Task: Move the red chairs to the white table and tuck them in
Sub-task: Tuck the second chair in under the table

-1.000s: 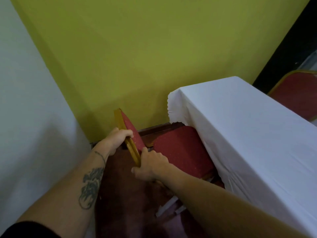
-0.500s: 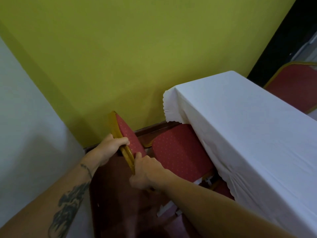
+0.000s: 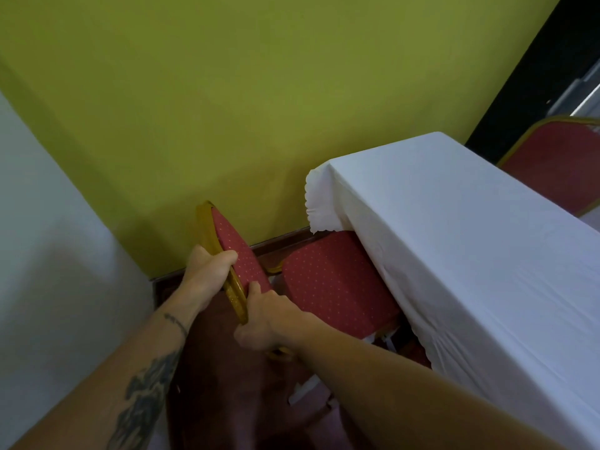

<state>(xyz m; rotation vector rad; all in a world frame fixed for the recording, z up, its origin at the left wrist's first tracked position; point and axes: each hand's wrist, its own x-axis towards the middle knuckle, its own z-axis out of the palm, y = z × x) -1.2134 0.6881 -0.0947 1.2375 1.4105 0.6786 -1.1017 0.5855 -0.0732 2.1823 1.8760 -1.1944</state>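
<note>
Fingers [image 3: 227,256] of both hands clasp the gold-framed backrest of a red dotted-fabric chair [image 3: 334,284], its seat partly under the white-clothed desk [image 3: 470,254].

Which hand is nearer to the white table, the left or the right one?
Right. The right hand grips the lower end of the chair back, closer to the white table. The left hand grips the same backrest higher up, on the side away from the table.
</note>
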